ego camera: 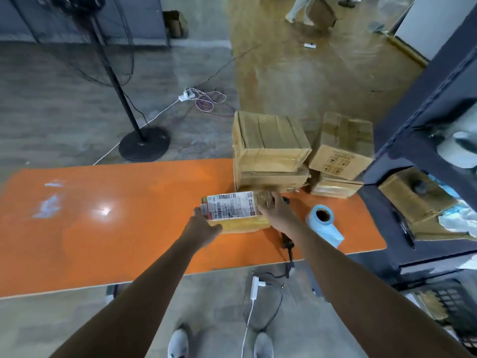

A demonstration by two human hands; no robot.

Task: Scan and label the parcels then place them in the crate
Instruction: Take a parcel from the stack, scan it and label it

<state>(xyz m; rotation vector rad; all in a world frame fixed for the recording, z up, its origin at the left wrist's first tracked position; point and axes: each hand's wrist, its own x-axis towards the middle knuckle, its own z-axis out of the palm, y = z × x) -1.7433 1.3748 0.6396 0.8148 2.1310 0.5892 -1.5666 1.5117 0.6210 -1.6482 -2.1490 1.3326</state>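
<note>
On the orange table (103, 228) we are gripping the labelled parcel (233, 211), left hand (204, 227) and right hand (275, 209) curled round its ends. Labelling is looking done, so the next move is calling for a lift toward the crate (446, 298).

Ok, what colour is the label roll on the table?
The label roll is light blue with a dark core; the head view shows it.

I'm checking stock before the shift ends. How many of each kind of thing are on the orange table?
Parcels: 5 (the labelled parcel, plus stacked boxes: upper left, lower left, upper right, lower right)
Label roll: 1
Scanner: 1, partly hidden
Total: 7
</note>
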